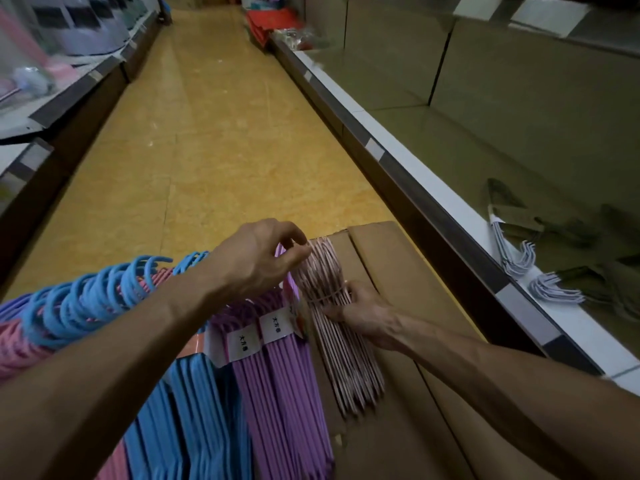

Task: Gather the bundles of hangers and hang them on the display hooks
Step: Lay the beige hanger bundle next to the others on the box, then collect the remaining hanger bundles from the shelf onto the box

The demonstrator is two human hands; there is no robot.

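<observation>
**Hanger bundles on the carton**

A pale pink hanger bundle [337, 327], tied near its hooks with a thin band, lies flat on the cardboard carton [398, 271], hooks toward the carton's far edge. Just beside it on the left lie purple hanger bundles [277, 386] with white labels, then blue hanger bundles [194, 420] and pink ones [14, 344] at the near-left edge.

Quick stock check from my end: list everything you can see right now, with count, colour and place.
pink bundle: one, pale pink, tied, on the box, held by both hands
purple bundles: two labelled, left of the pink bundle
blue hangers: several, lower left
box: one, brown cardboard, under the bundles
white hangers: a few, right shelf
floor: yellow aisle
left hand: pinches the hooks
right hand: grips the neck
</observation>
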